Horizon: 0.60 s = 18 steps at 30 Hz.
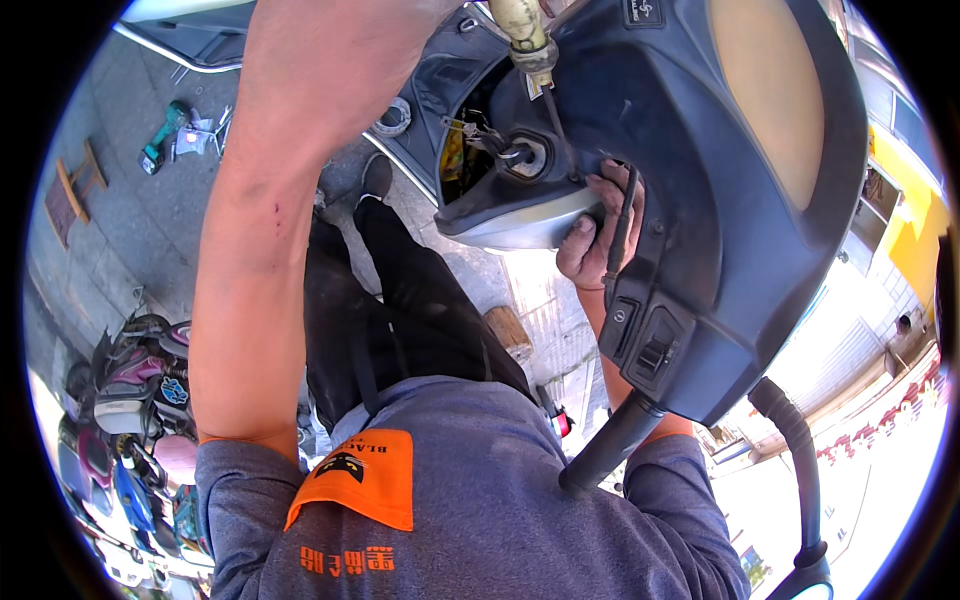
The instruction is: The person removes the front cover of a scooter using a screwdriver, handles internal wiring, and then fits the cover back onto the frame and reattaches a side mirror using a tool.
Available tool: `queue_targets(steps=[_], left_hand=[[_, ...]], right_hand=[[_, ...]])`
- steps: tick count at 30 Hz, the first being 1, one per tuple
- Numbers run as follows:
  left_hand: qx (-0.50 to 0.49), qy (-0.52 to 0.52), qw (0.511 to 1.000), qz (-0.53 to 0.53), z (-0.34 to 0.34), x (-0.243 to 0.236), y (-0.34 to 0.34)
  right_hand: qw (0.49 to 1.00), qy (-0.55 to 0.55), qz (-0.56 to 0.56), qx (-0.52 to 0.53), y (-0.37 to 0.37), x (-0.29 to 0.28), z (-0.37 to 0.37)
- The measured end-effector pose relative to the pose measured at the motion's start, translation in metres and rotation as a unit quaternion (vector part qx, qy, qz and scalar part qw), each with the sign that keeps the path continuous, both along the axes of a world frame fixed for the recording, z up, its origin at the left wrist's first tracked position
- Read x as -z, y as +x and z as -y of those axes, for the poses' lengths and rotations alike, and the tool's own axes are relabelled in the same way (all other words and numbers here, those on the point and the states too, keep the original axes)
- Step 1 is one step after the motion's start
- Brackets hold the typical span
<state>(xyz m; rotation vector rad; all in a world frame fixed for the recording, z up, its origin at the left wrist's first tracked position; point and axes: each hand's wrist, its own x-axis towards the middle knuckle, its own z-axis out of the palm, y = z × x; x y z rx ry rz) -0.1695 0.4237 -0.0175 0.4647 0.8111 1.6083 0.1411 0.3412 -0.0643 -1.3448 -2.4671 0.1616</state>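
Wrapped round the yellowish handle of a screwdriver (522, 30), my left hand (395, 25) is closed and mostly cut off by the top edge. The screwdriver's shaft runs down to the dark front of a motor scooter (690, 130), beside the ignition lock (525, 155) with keys in it. Near the screwdriver's tip, my right hand (603, 228) grips the edge of the silver-grey panel (540, 222), thumb below and fingers above. A black lever (622, 225) partly covers that hand. To the left, an opening (465, 150) shows something yellow inside.
A handlebar grip (612, 440) points toward my chest, and a mirror stem (803, 460) rises at right. On the ground lie a green cordless drill (163, 138), a small wooden stool (75, 193) and a wood block (508, 332). Several parked scooters (140, 420) stand at left.
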Motion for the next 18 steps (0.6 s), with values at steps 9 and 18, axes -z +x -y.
queue_targets(steps=[9,18], left_hand=[[0.02,0.11,0.994,-0.01,-0.001,0.013,-0.006],[0.016,0.023,0.998,-0.056,-0.002,0.024,-0.011]], right_hand=[[0.999,-0.016,-0.04,0.024,-0.004,0.003,0.003],[0.998,-0.032,-0.04,0.019,0.004,0.002,0.003]])
